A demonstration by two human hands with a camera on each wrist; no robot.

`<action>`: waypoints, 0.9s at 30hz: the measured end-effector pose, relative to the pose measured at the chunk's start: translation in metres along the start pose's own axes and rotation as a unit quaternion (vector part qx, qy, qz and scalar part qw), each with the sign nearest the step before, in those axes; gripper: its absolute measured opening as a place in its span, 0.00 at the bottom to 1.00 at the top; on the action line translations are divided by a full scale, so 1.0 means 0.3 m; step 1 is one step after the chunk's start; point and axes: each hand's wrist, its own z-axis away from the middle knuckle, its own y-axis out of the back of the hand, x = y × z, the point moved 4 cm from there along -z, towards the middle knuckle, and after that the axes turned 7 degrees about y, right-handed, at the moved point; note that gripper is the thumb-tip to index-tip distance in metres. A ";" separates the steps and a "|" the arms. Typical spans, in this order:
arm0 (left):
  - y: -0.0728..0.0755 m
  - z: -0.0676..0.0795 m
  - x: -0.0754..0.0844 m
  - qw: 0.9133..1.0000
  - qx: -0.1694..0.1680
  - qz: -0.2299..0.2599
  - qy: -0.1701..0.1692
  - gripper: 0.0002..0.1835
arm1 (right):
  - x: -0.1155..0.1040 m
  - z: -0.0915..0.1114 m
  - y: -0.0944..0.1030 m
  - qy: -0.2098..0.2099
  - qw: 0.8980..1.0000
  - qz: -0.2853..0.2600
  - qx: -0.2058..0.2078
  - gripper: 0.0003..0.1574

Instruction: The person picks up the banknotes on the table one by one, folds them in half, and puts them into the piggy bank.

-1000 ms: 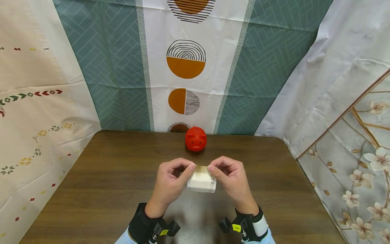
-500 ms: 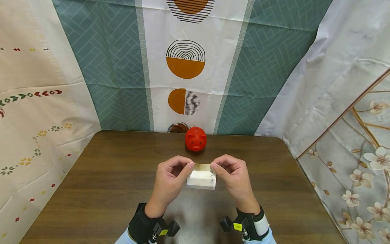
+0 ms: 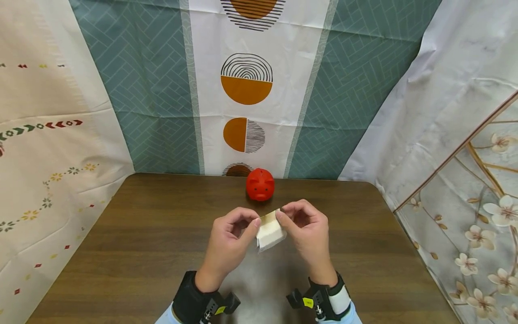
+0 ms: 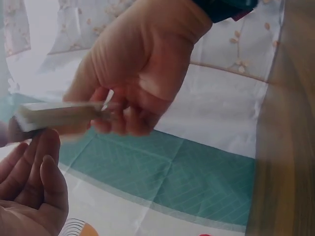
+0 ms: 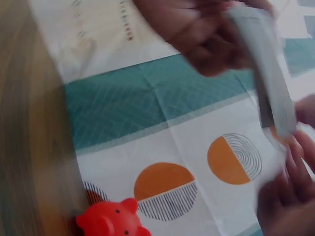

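A small cream-white folded paper piece [image 3: 270,231], looking like a packet or little box, hangs between both hands above the table, tilted with its right side higher. My left hand [image 3: 228,238] pinches its left edge between thumb and forefinger. At the upper right corner my right hand [image 3: 309,236] pinches it the same way. In the left wrist view the paper piece [image 4: 59,118] is blurred and seen edge-on; the right wrist view shows its pale long side [image 5: 268,69]. Fingertips behind it are hidden. Beyond the hands stands a red piggy bank [image 3: 260,185], touched by neither.
The brown wooden table [image 3: 162,225] ends at a back edge just behind the piggy bank. A teal and white patterned cloth [image 3: 158,90] hangs behind it. Cream cloth [image 3: 48,180] hangs at the left, and a flowered cloth [image 3: 465,216] at the right.
The paper piece has turned from nearly level to tilted, its right side rising. My right hand has moved slightly up and inward. The piggy bank stays put.
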 end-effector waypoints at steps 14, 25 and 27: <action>-0.018 0.002 0.019 0.980 0.015 -0.111 -0.165 0.11 | -0.038 0.043 -0.110 0.141 0.981 -0.021 -0.128 0.16; 0.005 0.002 0.033 0.987 0.026 -0.063 -0.143 0.11 | -0.026 0.034 -0.078 -0.018 0.994 -0.054 -0.089 0.08; 0.019 0.001 0.032 0.988 0.055 -0.064 -0.129 0.12 | -0.027 0.029 -0.068 -0.032 0.996 -0.041 -0.078 0.06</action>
